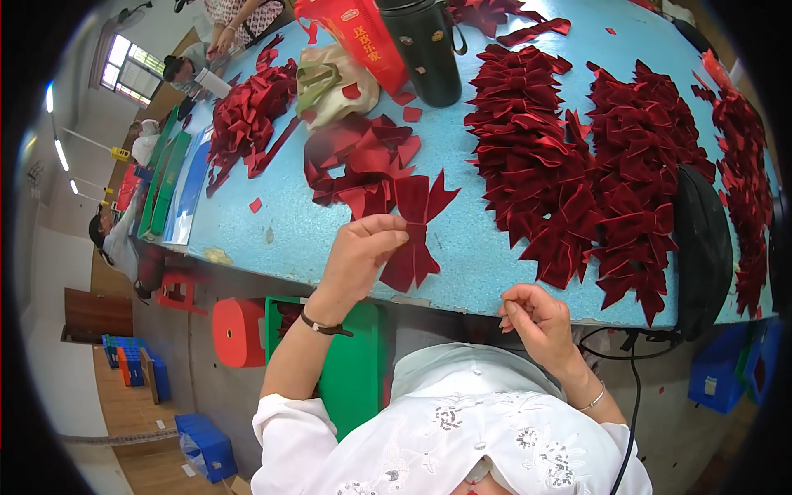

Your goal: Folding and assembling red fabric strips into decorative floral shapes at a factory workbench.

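Observation:
A dark red velvet bow is pinched at its middle between the thumb and fingers of my left hand, held upright over the near edge of the blue table. My right hand hovers at that edge, apart from the bow. Its fingers curl in toward the thumb, and I cannot make out what, if anything, they hold. Beyond the bow lies a loose heap of red ribbon. To the right, finished-looking bows are stacked in a long row, with a second row beside it.
A dark lidded flask, a red bag and a cream cloth bag stand at the back. More ribbon is piled at left. A black rounded object sits at the right edge, its cable hanging below. A green bin is under the table.

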The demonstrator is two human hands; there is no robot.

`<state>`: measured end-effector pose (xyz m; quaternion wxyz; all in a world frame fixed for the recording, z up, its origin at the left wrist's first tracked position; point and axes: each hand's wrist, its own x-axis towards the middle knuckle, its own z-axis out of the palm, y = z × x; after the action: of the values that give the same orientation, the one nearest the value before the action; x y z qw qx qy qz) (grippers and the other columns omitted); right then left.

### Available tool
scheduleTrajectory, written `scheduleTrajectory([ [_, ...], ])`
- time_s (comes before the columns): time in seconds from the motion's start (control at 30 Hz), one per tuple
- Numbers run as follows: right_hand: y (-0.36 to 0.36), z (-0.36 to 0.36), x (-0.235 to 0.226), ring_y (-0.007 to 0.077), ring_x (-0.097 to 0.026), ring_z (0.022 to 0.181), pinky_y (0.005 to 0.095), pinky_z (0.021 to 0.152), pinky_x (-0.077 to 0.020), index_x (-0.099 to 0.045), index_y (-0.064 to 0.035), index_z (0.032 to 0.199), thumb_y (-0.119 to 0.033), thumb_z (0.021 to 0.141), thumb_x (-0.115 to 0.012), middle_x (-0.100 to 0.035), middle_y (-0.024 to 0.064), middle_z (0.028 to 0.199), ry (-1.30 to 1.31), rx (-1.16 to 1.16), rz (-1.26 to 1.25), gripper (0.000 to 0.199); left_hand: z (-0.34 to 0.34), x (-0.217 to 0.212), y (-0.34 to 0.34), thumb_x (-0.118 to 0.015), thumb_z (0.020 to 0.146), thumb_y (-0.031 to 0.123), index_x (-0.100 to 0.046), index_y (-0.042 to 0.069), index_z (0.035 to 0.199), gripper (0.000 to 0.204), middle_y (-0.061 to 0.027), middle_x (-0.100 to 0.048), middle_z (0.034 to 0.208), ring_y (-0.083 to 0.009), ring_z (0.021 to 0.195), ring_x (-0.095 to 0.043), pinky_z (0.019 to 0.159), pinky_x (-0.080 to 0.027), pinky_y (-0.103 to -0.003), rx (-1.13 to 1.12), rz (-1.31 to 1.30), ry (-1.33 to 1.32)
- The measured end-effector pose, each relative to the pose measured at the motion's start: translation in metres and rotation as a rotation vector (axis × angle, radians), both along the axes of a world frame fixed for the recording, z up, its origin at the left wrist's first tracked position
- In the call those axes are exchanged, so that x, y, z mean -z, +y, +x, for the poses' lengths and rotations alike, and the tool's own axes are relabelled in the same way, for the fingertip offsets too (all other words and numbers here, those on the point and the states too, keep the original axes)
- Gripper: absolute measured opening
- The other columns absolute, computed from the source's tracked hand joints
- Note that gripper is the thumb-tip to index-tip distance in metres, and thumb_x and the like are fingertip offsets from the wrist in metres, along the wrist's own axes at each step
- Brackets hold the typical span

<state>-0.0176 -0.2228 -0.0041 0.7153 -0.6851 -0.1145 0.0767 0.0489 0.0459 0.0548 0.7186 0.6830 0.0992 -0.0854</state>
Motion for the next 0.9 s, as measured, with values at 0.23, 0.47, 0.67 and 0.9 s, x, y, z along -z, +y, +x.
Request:
scheduleTrajectory([
  [0.23, 0.001, 0.001, -0.001, 0.0094, -0.062, 0.065, 0.0217, 0.058, -0.0532, -0.058, 0.0029, 0.099, 0.001, 0.091, -0.053, -0.064, 0.0068, 0.078, -0.034, -0.01, -0.057, 0.009, -0.017, 0.038, 0.005, -0.056, 0.085, 0.0, -0.063, -0.003, 0.1, 0.017, -0.0047, -0.064, 0.094, -0.0105, 0.089, -0.059, 0.08, -0.047, -0.022, 0.037, -0.408, 0.219],
  [0.47, 0.003, 0.0, 0.0, 0.0091, -0.062, 0.065, 0.0213, 0.057, -0.0529, -0.058, 0.0028, 0.099, 0.001, 0.091, -0.053, -0.064, 0.0062, 0.079, -0.045, 0.009, -0.085, 0.009, -0.024, 0.029, 0.002, -0.058, 0.087, 0.003, -0.062, -0.002, 0.103, 0.017, -0.0069, -0.064, 0.102, -0.0121, 0.093, -0.06, 0.083, -0.048, -0.023, 0.125, -0.561, 0.276],
  [0.67, 0.003, -0.003, 0.0, 0.0089, -0.062, 0.064, 0.0213, 0.057, -0.0528, -0.058, 0.0028, 0.099, 0.001, 0.091, -0.054, -0.064, 0.0061, 0.078, -0.05, 0.008, -0.093, 0.009, -0.035, 0.029, -0.019, -0.064, 0.086, 0.004, -0.064, -0.004, 0.099, 0.015, -0.0056, -0.067, 0.095, -0.0097, 0.083, -0.061, 0.074, -0.048, -0.023, 0.01, -0.325, 0.168],
  [0.9, 0.003, -0.005, 0.0, 0.0085, -0.061, 0.064, 0.0209, 0.057, -0.0521, -0.058, 0.0022, 0.099, 0.001, 0.091, -0.054, -0.064, 0.006, 0.079, -0.051, -0.007, -0.103, 0.009, -0.039, 0.027, -0.014, -0.071, 0.081, 0.002, -0.066, -0.002, 0.095, 0.016, -0.0048, -0.067, 0.091, -0.0096, 0.081, -0.062, 0.076, -0.05, -0.023, 0.051, -0.178, 0.094],
])
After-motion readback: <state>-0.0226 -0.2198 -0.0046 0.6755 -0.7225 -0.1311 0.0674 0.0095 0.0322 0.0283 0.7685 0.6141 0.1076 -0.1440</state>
